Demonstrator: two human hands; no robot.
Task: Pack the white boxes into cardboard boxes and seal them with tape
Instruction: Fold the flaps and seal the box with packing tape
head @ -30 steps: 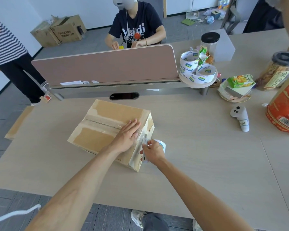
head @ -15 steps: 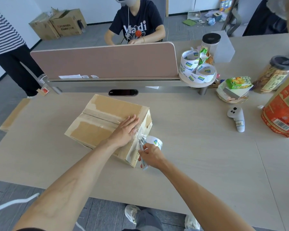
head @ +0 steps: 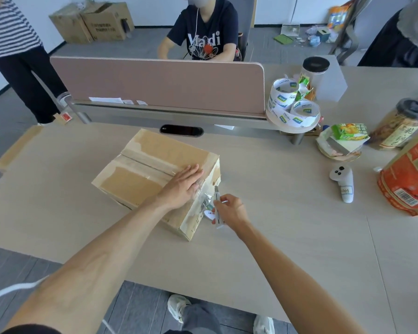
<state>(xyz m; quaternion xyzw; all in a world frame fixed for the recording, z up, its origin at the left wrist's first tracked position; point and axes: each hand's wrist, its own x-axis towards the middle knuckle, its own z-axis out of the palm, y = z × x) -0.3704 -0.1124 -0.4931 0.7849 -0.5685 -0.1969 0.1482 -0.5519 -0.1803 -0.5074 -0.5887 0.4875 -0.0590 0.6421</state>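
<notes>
Head: cardboard box on pale table — pink divider behind.

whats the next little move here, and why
Likely slice the cutter across the clear tape stretched between the cardboard box and the tape roll. The left hand lies flat on the box's top edge, pinning the tape, and the right hand grips the cutter beside that strip.
</notes>
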